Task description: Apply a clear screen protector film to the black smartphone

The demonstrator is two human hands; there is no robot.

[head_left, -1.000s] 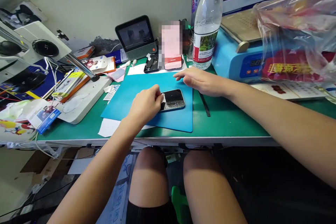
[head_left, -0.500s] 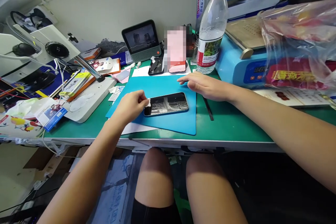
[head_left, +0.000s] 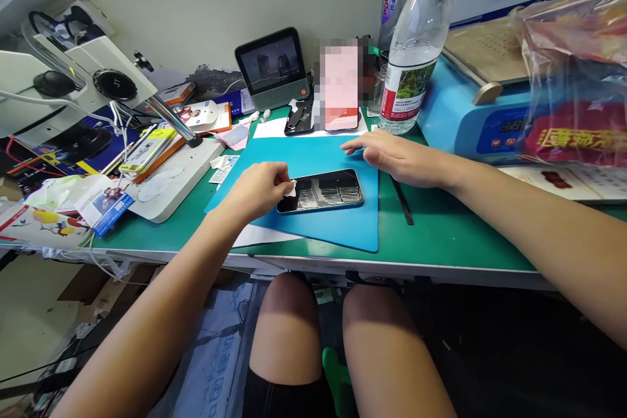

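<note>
A smartphone [head_left: 327,191] with a glossy dark face lies flat on the blue mat [head_left: 343,232]. My left hand [head_left: 262,189] is closed in a pinch on a small white wipe [head_left: 292,188], which touches the phone's left end. Beyond the phone's right end, my right hand [head_left: 392,153] hovers or rests at the mat's right edge with its fingers stretched out, holding nothing. Close below it, a thin black pry tool [head_left: 402,202] lies on the green bench [head_left: 455,235].
At the back stand a small screen device [head_left: 272,68], a pink-screened phone [head_left: 341,88] and a red-capped water bottle [head_left: 409,65]. A blue heating machine [head_left: 455,111] and plastic bag [head_left: 578,91] occupy the right. A microscope stand [head_left: 171,176] and boxes crowd the left.
The whole view has shifted slightly, so the bench things appear further right. My left hand keeps its pinch on the wipe at the phone's left end; my right hand stays stretched out.
</note>
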